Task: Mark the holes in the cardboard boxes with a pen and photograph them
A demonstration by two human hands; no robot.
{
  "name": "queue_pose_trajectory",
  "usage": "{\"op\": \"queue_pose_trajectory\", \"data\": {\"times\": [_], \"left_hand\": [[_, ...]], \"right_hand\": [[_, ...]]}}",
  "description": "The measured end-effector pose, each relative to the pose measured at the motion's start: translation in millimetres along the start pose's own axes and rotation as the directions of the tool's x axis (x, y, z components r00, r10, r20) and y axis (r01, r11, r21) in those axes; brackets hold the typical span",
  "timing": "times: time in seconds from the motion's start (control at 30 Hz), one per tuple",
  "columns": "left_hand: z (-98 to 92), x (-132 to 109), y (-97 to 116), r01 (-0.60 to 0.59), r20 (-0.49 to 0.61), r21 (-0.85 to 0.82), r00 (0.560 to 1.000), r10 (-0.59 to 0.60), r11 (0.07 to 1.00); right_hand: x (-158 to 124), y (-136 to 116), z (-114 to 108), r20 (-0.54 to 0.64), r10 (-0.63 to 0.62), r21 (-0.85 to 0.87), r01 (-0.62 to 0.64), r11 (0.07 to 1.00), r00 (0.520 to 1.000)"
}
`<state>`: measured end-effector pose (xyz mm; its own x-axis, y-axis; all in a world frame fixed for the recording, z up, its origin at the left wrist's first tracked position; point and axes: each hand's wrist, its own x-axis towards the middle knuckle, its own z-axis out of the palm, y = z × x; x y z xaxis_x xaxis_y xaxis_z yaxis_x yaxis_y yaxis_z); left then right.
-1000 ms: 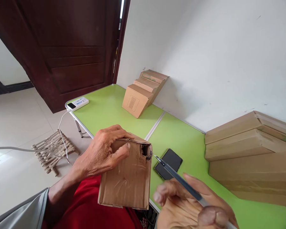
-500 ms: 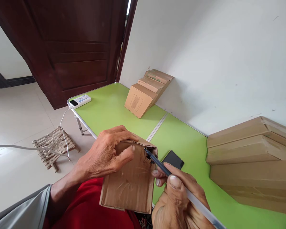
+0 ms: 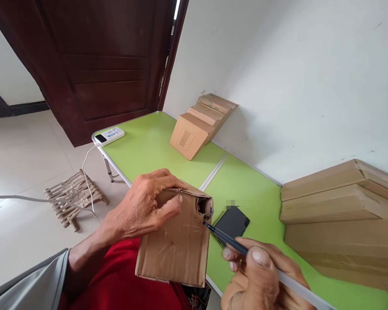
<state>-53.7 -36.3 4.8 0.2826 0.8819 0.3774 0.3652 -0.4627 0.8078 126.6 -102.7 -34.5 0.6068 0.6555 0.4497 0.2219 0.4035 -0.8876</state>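
Observation:
My left hand [image 3: 151, 206] grips the top edge of a brown cardboard box [image 3: 173, 245], thumb on the near face and fingers over the top. The box is tilted above the table's near edge. A ragged, dark-rimmed hole [image 3: 201, 206] is torn near its upper right corner. Between the thumb and fingers of my right hand [image 3: 261, 271] is a pen [image 3: 228, 240] with a dark grip and a pale, clear barrel. Its tip points at the box face just below the hole; whether it touches the cardboard, I cannot tell.
On the green folding table [image 3: 142, 142] lie a black smartphone [image 3: 233, 224] and a white device [image 3: 110, 135] with a cable. Cardboard boxes [image 3: 197, 127] lean on the wall; more boxes [image 3: 339, 224] are stacked at right. A woven stool [image 3: 74, 198] stands on the floor.
My right hand has drawn the pen right and down, so its tip has left the hole and now sits below it. My left hand and the box have hardly moved.

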Motion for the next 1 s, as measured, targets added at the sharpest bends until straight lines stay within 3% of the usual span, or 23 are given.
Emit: {"op": "queue_pose_trajectory", "data": {"times": [0.13, 0.2, 0.23, 0.27, 0.33, 0.43, 0.53, 0.63, 0.77, 0.87, 1.0], "left_hand": [[-0.4, -0.3, -1.7, 0.017, 0.003, 0.009, 1.000, -0.017, 1.000], [-0.9, -0.9, -1.6, 0.030, -0.002, 0.016, 1.000, -0.030, 0.999], [-1.3, -1.4, -1.4, 0.034, -0.002, 0.017, 0.999, -0.034, 0.999], [-1.7, -2.0, -1.1, 0.033, -0.002, 0.018, 0.999, -0.033, 0.999], [-2.8, -3.1, -1.0, 0.030, -0.003, 0.020, 1.000, -0.030, 0.999], [-4.8, -3.7, -2.3, 0.015, 0.002, 0.025, 1.000, -0.015, 1.000], [-6.3, -2.1, -4.8, 0.009, 0.019, 0.042, 1.000, -0.010, 0.999], [-6.3, 0.3, -6.9, 0.029, 0.024, 0.058, 0.999, -0.030, 0.998], [-6.3, 0.6, -8.8, 0.042, 0.016, 0.056, 0.999, -0.043, 0.998], [-7.0, -1.6, -9.6, 0.030, 0.009, 0.039, 1.000, -0.030, 0.999], [-6.8, -3.5, -9.6, 0.020, -0.001, 0.029, 1.000, -0.019, 0.999]], "right_hand": [[37.8, 13.3, -7.3, -0.133, -0.030, -0.011, 0.029, 1.000, 0.991], [69.2, 36.5, -5.2, -0.103, -0.037, -0.148, 0.021, 0.989, 0.994], [84.6, 52.2, -2.3, -0.006, 0.049, -0.325, -0.048, 0.944, 0.999], [98.0, 69.9, 1.9, 0.121, 0.210, -0.580, -0.103, 0.808, 0.970], [115.5, 107.3, 13.3, 0.236, 0.384, -0.727, -0.100, 0.680, 0.893], [118.4, 155.2, 33.0, 0.236, 0.528, -0.863, -0.074, 0.500, 0.815], [109.5, 181.9, 47.0, 0.183, 0.623, -0.936, -0.059, 0.348, 0.760], [106.4, 189.1, 52.4, 0.145, 0.650, -0.964, -0.042, 0.263, 0.746], [105.8, 179.9, 47.7, 0.139, 0.642, -0.975, -0.009, 0.221, 0.755], [94.4, 164.6, 30.8, 0.129, 0.578, -0.977, 0.004, 0.213, 0.806], [68.7, 150.3, -4.2, -0.008, 0.493, -0.987, -0.085, 0.134, 0.870]]}}
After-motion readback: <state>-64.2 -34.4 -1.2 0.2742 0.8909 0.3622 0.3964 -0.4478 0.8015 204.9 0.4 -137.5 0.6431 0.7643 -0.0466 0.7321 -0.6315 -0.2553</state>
